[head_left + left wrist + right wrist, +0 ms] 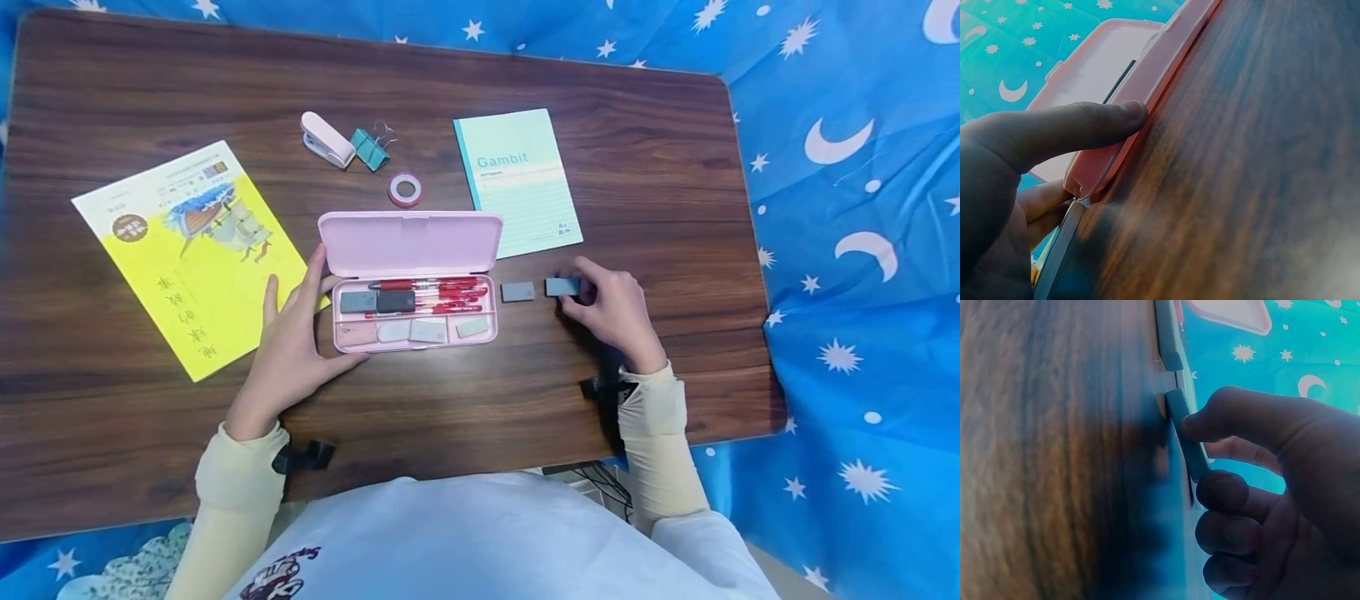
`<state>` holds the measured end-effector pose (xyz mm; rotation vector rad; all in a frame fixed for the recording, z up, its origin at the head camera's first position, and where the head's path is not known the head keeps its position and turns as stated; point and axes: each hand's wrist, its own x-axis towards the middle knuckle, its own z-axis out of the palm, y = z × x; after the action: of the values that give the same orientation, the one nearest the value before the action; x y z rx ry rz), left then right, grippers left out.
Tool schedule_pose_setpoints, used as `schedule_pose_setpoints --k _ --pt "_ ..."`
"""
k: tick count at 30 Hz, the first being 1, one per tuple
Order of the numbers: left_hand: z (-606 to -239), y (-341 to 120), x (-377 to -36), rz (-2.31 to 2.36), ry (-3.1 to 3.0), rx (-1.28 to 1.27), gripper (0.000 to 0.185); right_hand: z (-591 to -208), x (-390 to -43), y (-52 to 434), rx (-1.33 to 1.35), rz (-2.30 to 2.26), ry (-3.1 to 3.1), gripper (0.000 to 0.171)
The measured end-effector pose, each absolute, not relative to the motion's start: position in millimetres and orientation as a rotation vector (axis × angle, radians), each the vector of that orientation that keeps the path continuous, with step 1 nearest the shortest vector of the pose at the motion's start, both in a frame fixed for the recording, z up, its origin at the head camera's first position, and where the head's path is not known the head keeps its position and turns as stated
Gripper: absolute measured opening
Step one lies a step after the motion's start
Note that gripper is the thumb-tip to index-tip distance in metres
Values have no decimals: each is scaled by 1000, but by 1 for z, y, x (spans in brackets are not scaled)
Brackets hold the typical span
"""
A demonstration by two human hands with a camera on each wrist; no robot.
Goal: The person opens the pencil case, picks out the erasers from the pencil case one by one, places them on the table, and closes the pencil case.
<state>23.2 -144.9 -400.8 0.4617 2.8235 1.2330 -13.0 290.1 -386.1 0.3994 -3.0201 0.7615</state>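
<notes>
- Yellow book lies at left.
- Left hand, thumb near and fingers far, grips the left end of an open pink pencil case.
- Grey block rests just right of it.
- Right hand pinches a second block farther right.

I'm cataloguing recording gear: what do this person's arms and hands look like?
The left hand and right hand are bare. Pale cream sleeves end in thicker cuffs, beside which small black attachments jut inward. A white shirt sleeve shows on the right upper arm.
</notes>
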Motion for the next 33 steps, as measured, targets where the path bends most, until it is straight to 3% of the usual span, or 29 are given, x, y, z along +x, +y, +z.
schedule_pose_setpoints --k 10,17,24,28,33 --pt "-394 -161 20 1167 2883 463 139 -392 -21 276 434 844 -3033 23" --pt "-393 -163 21 1145 2892 457 140 -374 -20 259 345 922 -2895 31" --pt "-395 -155 17 1152 2886 460 140 -366 -14 172 594 1101 -2686 19" --pt "-398 -152 17 1151 2869 454 141 -368 -8 117 773 1074 -2774 25" --pt "-402 -149 21 1160 2848 443 141 -371 -7 90 761 977 -2858 28"
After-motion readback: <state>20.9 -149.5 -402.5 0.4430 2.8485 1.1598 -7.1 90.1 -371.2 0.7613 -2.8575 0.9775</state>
